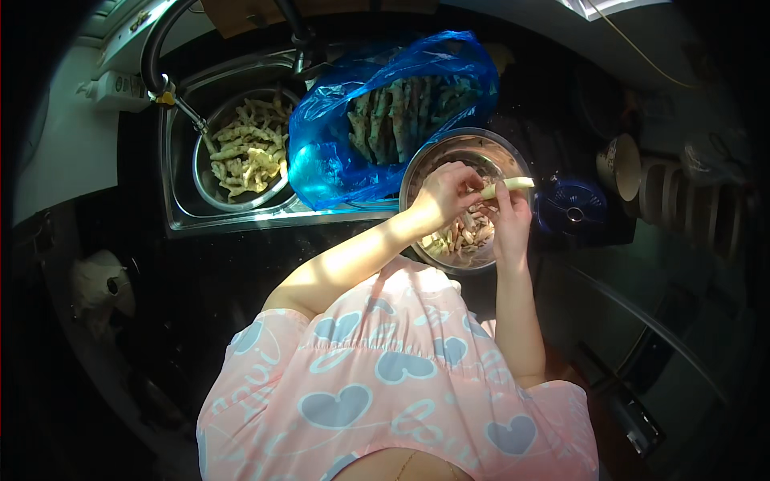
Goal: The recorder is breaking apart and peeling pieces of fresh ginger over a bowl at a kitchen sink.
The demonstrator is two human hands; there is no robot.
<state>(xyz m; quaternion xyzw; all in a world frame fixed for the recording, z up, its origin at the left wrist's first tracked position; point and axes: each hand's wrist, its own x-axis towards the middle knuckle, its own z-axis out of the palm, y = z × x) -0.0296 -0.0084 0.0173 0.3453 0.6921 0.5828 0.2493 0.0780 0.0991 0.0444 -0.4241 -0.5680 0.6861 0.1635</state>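
Note:
A pale yellow, smooth, elongated piece [518, 183] is pinched in the fingers of my right hand [512, 219]; its exact kind is unclear. My left hand [448, 186] has its bent fingertips on the left end of the same piece. Both hands are over a round stainless steel bowl [415, 162] on the dark counter. In the bowl lie many small pale and pinkish pieces [463, 234], partly covered by my hands. Just behind and left, an opened blue plastic bag [325, 171] holds several long, dark-looking pieces, apparently chicken feet [397, 120].
A steel sink [180, 204] on the left contains a metal basin [201, 180] of yellowish chicken feet [246, 159]. The faucet spout [195, 117] hangs over that basin. To the right are a dark blue object with a round centre [574, 210] and a tilted cream bowl [622, 167].

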